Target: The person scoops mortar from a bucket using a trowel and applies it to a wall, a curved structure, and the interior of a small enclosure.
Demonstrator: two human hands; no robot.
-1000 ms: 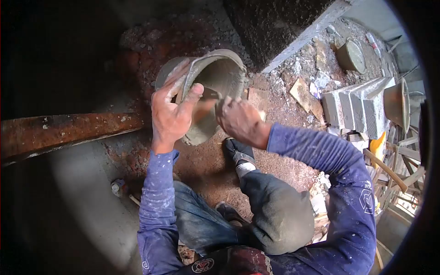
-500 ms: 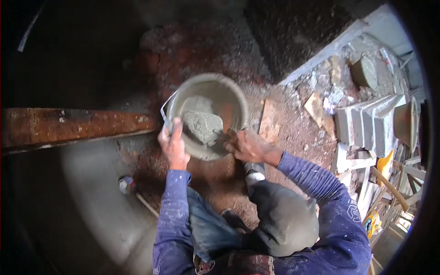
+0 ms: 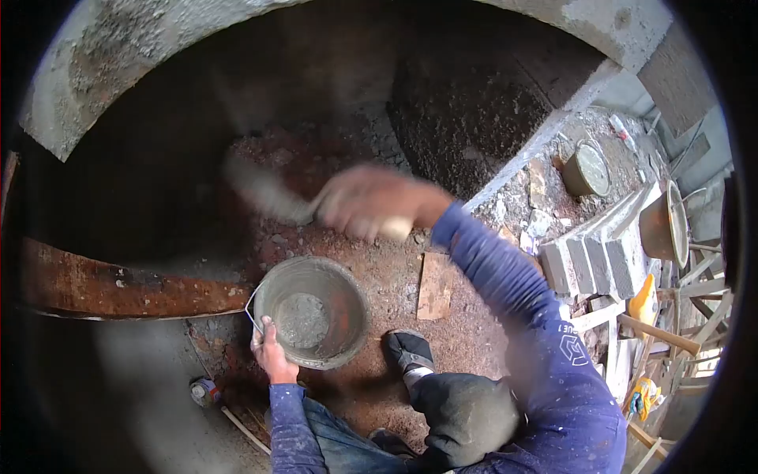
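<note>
My left hand (image 3: 272, 353) grips the near-left rim of a grey bucket (image 3: 353, 288), beside its thin wire handle (image 3: 251, 306). Wet mortar (image 3: 303, 320) lies in the bottom of the bucket. Beyond the bucket, my right hand (image 3: 371, 201) is raised and blurred by motion, with its fingers wrapped round the handle of a trowel (image 3: 264, 188). The trowel's blade points to the left and is too smeared to tell whether mortar lies on it.
A rusty brown beam (image 3: 142, 289) reaches in from the left towards the bucket. A small board (image 3: 435, 286) lies on the rubble floor. At right are grey stepped blocks (image 3: 588, 265), another bucket (image 3: 588, 170) and wooden pieces (image 3: 659, 333). A rough-edged wall opening (image 3: 150, 47) arches overhead.
My right hand has lifted the trowel out of the bucket and swung it up and forward. The lump of mortar seen in the bucket is gone from there. The camera view has tilted upward.
</note>
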